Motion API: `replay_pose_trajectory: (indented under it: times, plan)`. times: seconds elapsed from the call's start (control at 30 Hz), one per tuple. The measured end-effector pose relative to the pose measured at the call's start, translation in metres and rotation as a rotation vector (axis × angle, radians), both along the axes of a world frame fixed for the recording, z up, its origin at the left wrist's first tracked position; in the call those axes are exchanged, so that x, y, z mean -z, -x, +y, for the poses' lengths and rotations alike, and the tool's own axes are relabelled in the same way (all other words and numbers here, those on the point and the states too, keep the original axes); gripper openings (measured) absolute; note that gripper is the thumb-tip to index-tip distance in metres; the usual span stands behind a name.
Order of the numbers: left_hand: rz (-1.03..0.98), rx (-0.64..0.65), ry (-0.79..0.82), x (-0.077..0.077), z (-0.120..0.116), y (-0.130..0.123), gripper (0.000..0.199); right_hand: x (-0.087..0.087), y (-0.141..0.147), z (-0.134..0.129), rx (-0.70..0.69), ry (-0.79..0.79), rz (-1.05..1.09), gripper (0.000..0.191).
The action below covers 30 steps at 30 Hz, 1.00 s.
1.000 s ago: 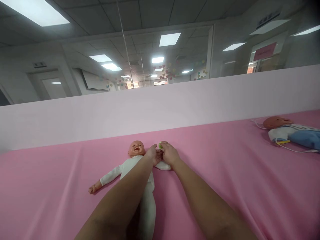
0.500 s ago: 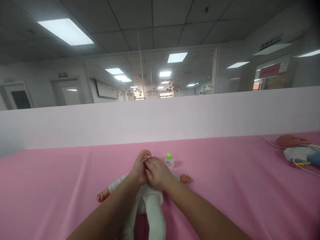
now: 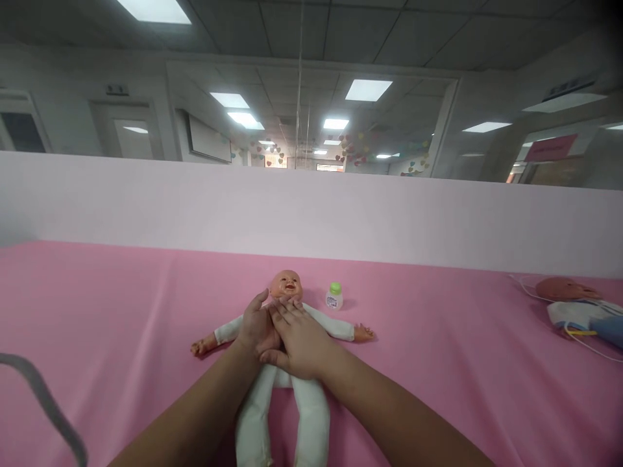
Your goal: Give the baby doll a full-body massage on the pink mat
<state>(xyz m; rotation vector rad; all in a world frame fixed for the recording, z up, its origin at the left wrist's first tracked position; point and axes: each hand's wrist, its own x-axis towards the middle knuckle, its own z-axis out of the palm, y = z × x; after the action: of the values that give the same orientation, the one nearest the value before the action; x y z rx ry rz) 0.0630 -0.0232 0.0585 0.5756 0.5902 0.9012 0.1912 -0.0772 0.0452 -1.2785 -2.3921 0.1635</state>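
The doll lies on its back on the pink-covered bench, face up, its head toward the low white wall, its arms spread out to both sides and its legs toward the person. Over its chest the two hands meet. The left hand is palm up with the thumb apart, its grip wide, though its fingers are partly hidden; the right hand lies across it with fingers extended, its grip flat. Neither visibly holds an object, and I cannot tell whether they touch the doll. Beside the doll's head, above its outstretched arm, a small clear bottle with a green cap stands upright. Well apart, at the right edge, lies a second doll in white and blue, with a thin white cord alongside. A grey strap curves in at lower left.
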Motion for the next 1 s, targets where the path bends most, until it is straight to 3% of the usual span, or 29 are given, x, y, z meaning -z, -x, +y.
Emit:
replay_pose_trajectory:
  times: [0.13, 0.3, 0.53, 0.63, 0.73, 0.87, 1.0]
  plan:
    - [-0.157, -0.026, -0.044, 0.004, 0.012, 0.017, 0.072, -0.006, 0.005, -0.007, -0.014, 0.038, -0.048, 0.104]
    - [-0.178, -0.067, -0.064, 0.013, 0.025, 0.028, 0.076, -0.008, 0.016, -0.021, -0.112, 0.035, -0.030, 0.089]
    - [-0.328, 0.038, -0.098, 0.019, 0.011, 0.009, 0.087, -0.006, 0.022, -0.027, -0.099, 0.050, 0.033, 0.096]
    - [-0.312, 0.091, -0.066, 0.023, 0.006, 0.000, 0.093, -0.009, 0.018, -0.021, -0.056, 0.036, 0.014, 0.105]
    - [-0.292, 0.108, -0.043, 0.024, 0.007, -0.001, 0.100, -0.012, 0.011, -0.015, -0.002, 0.028, -0.009, 0.099]
    - [-0.274, 0.036, -0.054, 0.020, 0.012, 0.011, 0.100, -0.016, 0.008, -0.015, 0.054, 0.037, -0.024, 0.091]
    - [-0.249, -0.075, -0.073, 0.013, 0.018, 0.024, 0.098, -0.015, 0.015, -0.021, -0.016, 0.049, 0.010, 0.079]
